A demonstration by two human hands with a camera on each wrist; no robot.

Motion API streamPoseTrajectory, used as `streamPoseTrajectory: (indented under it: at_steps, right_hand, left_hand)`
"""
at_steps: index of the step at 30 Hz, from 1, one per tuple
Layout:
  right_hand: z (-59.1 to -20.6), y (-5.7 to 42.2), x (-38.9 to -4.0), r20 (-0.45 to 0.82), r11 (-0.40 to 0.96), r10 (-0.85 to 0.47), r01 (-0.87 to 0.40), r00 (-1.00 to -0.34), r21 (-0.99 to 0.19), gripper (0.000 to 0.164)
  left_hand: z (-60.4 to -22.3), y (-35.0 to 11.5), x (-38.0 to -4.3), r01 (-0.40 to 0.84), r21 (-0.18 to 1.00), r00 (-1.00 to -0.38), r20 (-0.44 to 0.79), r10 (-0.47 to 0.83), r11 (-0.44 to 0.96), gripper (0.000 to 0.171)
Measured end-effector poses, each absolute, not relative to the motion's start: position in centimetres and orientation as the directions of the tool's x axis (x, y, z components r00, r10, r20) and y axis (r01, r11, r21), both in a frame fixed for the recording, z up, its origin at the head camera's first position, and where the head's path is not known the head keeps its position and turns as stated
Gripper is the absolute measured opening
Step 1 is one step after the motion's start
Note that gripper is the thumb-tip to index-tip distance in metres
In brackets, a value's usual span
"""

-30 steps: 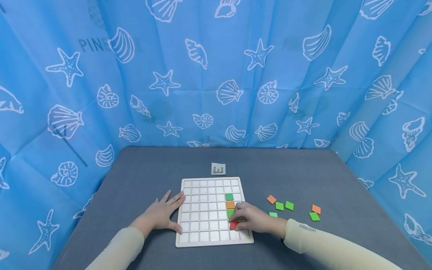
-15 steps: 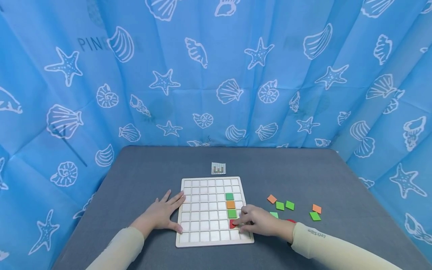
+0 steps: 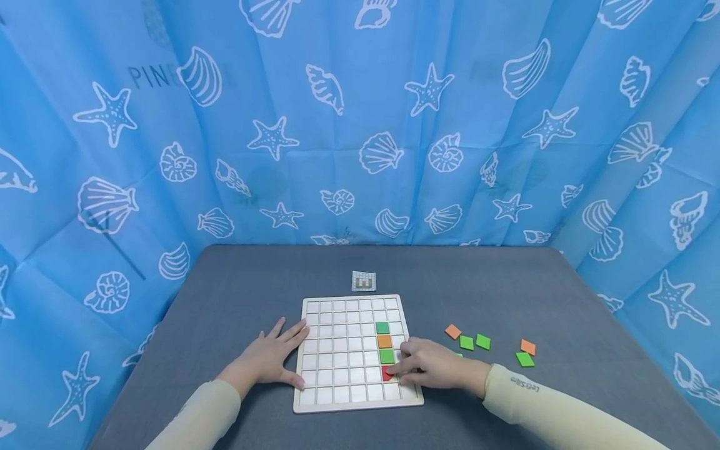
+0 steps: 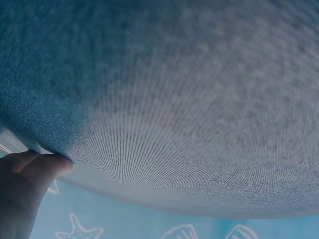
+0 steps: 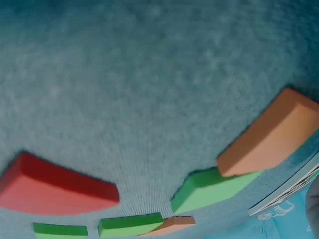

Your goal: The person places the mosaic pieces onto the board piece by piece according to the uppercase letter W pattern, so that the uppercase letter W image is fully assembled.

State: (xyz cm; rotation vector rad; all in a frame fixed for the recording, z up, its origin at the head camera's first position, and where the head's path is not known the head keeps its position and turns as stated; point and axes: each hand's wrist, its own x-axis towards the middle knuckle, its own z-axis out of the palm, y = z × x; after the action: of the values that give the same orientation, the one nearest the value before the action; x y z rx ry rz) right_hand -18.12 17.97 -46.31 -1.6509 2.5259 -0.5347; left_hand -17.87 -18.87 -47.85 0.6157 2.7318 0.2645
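Note:
A white gridded board (image 3: 339, 360) lies on the grey table, with a column of square tiles toward its right side. From the far end these are a dark green tile (image 3: 382, 327), an orange tile (image 3: 384, 341), a light green tile (image 3: 386, 356) and a red tile (image 3: 387, 373). The index fingertip of my right hand (image 3: 430, 364) presses on the red tile, partly covering it, while the thumb stays apart from it. My left hand (image 3: 269, 357) spreads its fingers at the board's left edge, fingertips and thumb over the rim.
Loose orange (image 3: 452, 331) and green tiles (image 3: 482, 342) lie right of the board, several in all. The right wrist view shows a loose red tile (image 5: 55, 186) too. A small card (image 3: 364, 281) with a grid pattern lies beyond the board. A blue shell-print curtain (image 3: 337, 125) hangs behind.
My right hand has let go of its pinch on the red tile, shifted slightly right and now presses it with the index finger. The left hand has stayed put.

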Motion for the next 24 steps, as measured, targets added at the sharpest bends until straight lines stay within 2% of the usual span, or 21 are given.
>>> streamPoseTrajectory:
  at_steps: [10, 19, 24]
  right_hand:
    - [-46.37, 18.64, -17.87, 0.082, 0.408, -0.882, -0.838, -0.465, -0.362, 0.029]
    - [-46.14, 18.72, -18.13, 0.069, 0.406, -0.892, -0.857, -0.448, -0.317, 0.029]
    - [-46.04, 18.8, -18.19, 0.062, 0.41, -0.885, -0.834, -0.462, -0.37, 0.029]
  left_hand:
    - [-47.57, -18.78, -17.57, 0.383, 0.251, -0.855, -0.268, 0.445, 0.889, 0.111]
    - [-47.51, -18.87, -17.66, 0.382, 0.262, -0.854, -0.266, 0.447, 0.886, 0.11]
    - [-47.62, -18.84, -17.65, 0.382, 0.257, -0.856, -0.265, 0.445, 0.888, 0.111]
